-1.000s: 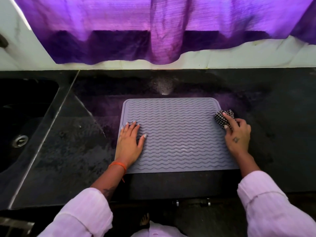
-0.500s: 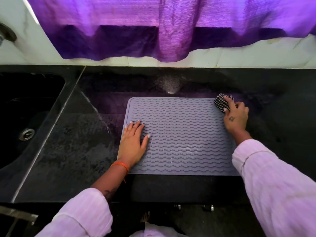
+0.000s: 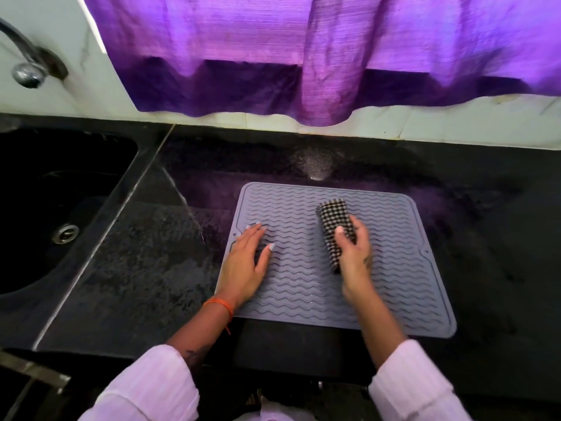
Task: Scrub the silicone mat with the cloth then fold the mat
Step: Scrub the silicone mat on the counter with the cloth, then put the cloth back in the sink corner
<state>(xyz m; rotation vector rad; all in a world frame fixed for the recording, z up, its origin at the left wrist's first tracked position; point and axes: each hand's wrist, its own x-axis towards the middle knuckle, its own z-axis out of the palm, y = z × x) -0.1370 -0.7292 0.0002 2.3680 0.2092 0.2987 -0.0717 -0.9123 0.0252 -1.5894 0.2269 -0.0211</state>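
Grey silicone mat (image 3: 306, 287) with wavy ridges lies flat on the black stone countertop (image 3: 127, 268), unfolded, slightly skewed, all four rounded corners down. Near edge of the mat sits close to the counter's front edge; far edge leaves a band of bare counter before the white tiled wall (image 3: 455, 123). Right of the mat: wide bare counter. Left of the mat: bare counter up to a pale seam line, then the dark sink (image 3: 45, 208) with its drain (image 3: 64, 233). Tap (image 3: 25, 66) at top left, on the wall above the sink. Purple curtain (image 3: 303, 56) hangs over the wall; its hem stops above the counter, not touching the mat.

Left hand (image 3: 247, 265) flat on the mat's left part, palm down, fingers straight and spread, fingertips pointing away from the body, holding nothing, pressing the mat. Heel of the hand is near the mat's left edge. Orange thread band (image 3: 219, 305) on that wrist.

Right hand (image 3: 353, 253) near the mat's centre, grasping the black-and-white checked cloth (image 3: 334, 226): thumb on the near side, fingers wrapped round the far side. Cloth is bunched into a long roll, sticking out past the fingers toward the wall, its lower end under the palm. Cloth sits over the mat ridges; contact with the mat cannot be told. Hands apart, a strip of bare mat between them. Pale pink sleeves (image 3: 416, 387) on both forearms.
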